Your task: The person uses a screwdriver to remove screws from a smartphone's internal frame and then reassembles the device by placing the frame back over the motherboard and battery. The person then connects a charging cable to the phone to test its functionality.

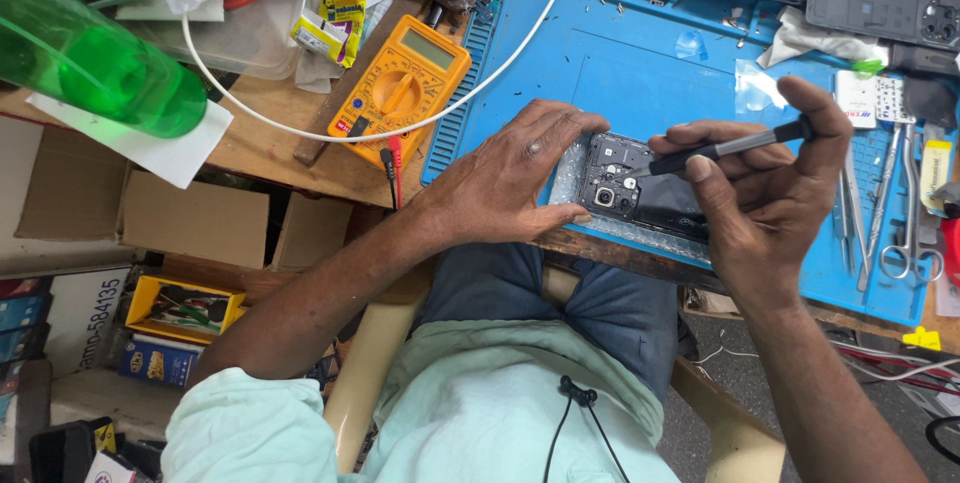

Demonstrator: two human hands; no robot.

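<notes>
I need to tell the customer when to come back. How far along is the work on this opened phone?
Done: the phone lies open on the blue mat, its back cover off and inner parts showing. In hand: the left hand steadies it while the right hand holds a screwdriver with its tip at the upper part by the camera. Left: the phone is not yet closed up.

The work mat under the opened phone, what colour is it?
Blue; the work mat shows best in the head view.

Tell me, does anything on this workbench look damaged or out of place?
The phone under the left hand lies with its back off and its insides bare, while the right hand puts a thin tool to it. A green bottle lies tipped beside the yellow multimeter.
</notes>
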